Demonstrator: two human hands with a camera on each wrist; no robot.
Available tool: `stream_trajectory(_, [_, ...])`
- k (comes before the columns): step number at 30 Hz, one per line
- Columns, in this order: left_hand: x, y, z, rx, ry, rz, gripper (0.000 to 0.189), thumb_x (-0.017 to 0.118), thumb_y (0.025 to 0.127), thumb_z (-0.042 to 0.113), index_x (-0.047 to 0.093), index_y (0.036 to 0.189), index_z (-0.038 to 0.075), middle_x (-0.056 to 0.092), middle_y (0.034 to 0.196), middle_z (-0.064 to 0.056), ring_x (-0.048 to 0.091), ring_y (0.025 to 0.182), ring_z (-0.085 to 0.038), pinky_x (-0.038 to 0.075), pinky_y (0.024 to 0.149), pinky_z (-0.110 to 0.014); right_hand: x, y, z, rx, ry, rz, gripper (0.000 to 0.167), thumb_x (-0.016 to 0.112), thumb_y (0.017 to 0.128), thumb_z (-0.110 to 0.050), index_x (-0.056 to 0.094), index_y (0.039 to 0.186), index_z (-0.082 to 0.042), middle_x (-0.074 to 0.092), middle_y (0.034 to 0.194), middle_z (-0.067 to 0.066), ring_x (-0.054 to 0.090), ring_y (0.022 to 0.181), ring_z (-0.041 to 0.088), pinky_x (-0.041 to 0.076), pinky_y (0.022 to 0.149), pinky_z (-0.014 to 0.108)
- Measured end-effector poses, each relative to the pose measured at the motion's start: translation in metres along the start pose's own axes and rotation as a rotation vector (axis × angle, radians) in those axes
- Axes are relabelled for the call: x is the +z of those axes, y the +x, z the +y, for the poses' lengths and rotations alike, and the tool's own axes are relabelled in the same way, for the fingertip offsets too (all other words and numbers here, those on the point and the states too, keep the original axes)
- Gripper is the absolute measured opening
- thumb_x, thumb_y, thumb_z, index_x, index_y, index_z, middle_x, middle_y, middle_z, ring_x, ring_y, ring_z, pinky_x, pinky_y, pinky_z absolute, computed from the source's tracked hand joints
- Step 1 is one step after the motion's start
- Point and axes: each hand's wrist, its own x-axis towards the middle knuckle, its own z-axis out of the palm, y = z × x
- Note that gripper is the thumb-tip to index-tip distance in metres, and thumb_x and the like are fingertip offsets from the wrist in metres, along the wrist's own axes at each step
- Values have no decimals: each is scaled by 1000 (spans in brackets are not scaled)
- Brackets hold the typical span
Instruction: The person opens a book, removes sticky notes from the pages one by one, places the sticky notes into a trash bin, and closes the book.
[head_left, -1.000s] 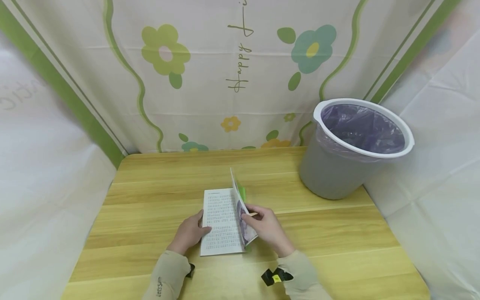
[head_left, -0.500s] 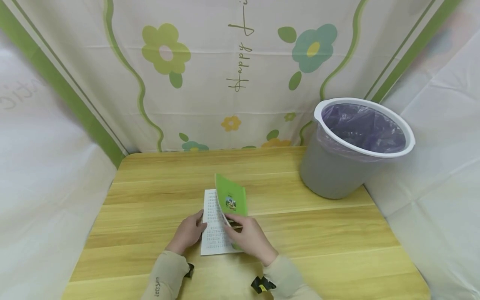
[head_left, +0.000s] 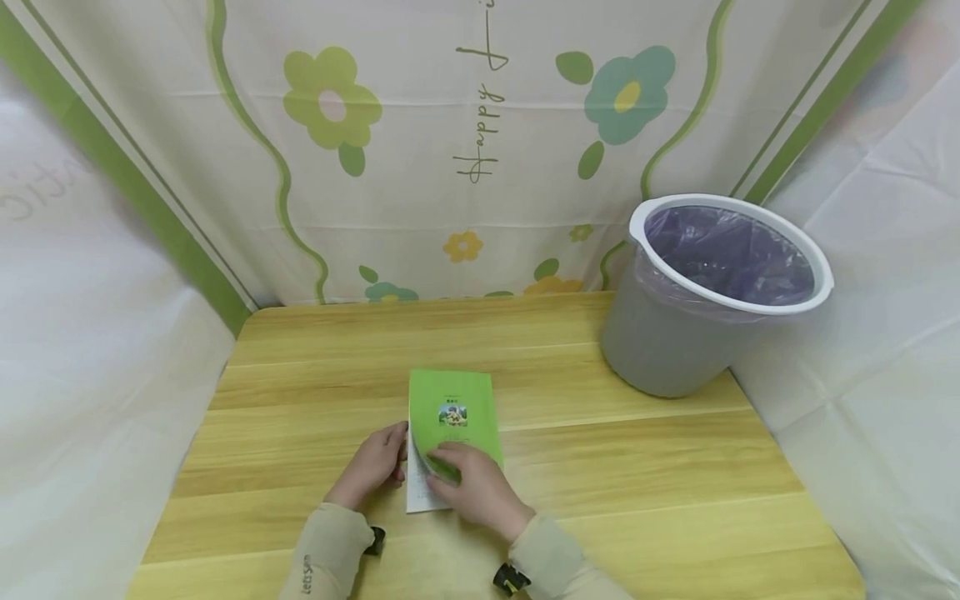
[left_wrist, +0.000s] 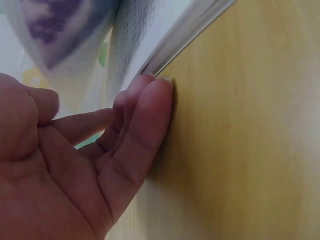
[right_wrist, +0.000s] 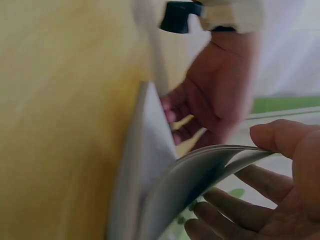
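A thin book with a green cover and a small picture lies on the wooden table, its cover and some leaves bent up at the lower left. White printed pages show beneath. My right hand pinches the lifted cover's edge between thumb and fingers; the right wrist view shows the bent leaves in that grip. At the book's left edge, my left hand touches the page edges with its fingertips. In the left wrist view, the left thumb stands apart from the book.
A grey bin with a white rim and purple liner bag stands at the table's back right. The wooden table meets a flower-print cloth at the back, and white cloth hangs at both sides.
My right hand has swung the cover and leaves leftward over the open page, so the green cover now faces up. The left thumb has come off the page.
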Motion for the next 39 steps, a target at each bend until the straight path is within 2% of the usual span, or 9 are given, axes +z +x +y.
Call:
stream_trajectory(2, [0, 0, 0, 1, 8, -10, 48, 39, 107, 41, 63, 110, -1, 56, 69, -11, 56, 54, -20, 53, 50, -35, 5, -1, 2, 10, -47, -24, 40, 70, 93, -27, 67, 128, -10, 60, 136, 11, 55, 124, 32, 43, 104, 49])
stream_trajectory(4, [-1, 0, 0, 9, 37, -21, 47, 46, 106, 39, 58, 129, 0, 57, 66, -10, 55, 53, -20, 51, 50, -34, 11, -3, 6, 8, -107, -49, 41, 70, 92, -31, 67, 128, -12, 58, 138, 11, 54, 125, 33, 43, 104, 50])
stream_trajectory(7, [0, -1, 0, 32, 96, -36, 59, 55, 103, 28, 36, 151, -1, 58, 65, -8, 54, 52, -18, 48, 49, -32, 17, -7, 11, -23, -200, -78, 41, 68, 92, -36, 68, 126, -13, 54, 142, 12, 50, 129, 32, 41, 106, 50])
stream_trajectory(14, [2, -2, 1, 71, 204, -6, 63, 65, 96, 13, 37, 149, -3, 61, 71, -3, 56, 55, -17, 47, 50, -30, 21, -14, 17, -124, -322, -82, 32, 68, 92, -33, 73, 117, -13, 51, 146, 12, 47, 133, 33, 38, 109, 49])
stream_trajectory(23, [4, -2, 1, 89, 242, 6, 64, 68, 94, 11, 38, 149, -4, 61, 70, -2, 55, 53, -16, 47, 48, -30, 19, -13, 20, -132, -329, -91, 31, 66, 94, -26, 71, 121, -12, 52, 144, 11, 48, 132, 31, 39, 109, 46])
stream_trajectory(26, [5, -2, 2, 101, 257, 13, 64, 69, 93, 10, 38, 148, -5, 60, 69, -1, 55, 53, -16, 47, 48, -30, 9, -10, 23, -96, -247, -43, 30, 64, 95, -20, 70, 122, -9, 56, 140, 12, 51, 129, 32, 39, 109, 48])
stream_trajectory(33, [7, -2, 4, 107, 286, 14, 65, 68, 94, 10, 37, 148, -6, 59, 69, -2, 56, 54, -16, 45, 51, -30, -30, -6, 42, 135, -66, 231, 32, 65, 94, -9, 65, 124, 0, 63, 125, 15, 60, 112, 33, 48, 99, 48])
stream_trajectory(36, [6, -3, 5, 102, 284, 12, 65, 68, 94, 9, 36, 149, -6, 59, 70, -2, 56, 54, -17, 46, 52, -31, -39, -8, 53, 238, -26, 250, 37, 65, 93, -8, 62, 128, 3, 66, 116, 14, 64, 102, 28, 54, 91, 42])
stream_trajectory(39, [6, -4, 5, 101, 285, 15, 65, 67, 94, 9, 36, 149, -6, 59, 71, -2, 56, 55, -17, 46, 53, -31, -42, -12, 61, 311, 11, 211, 36, 64, 92, -8, 62, 126, 5, 67, 104, 11, 64, 88, 22, 57, 79, 35])
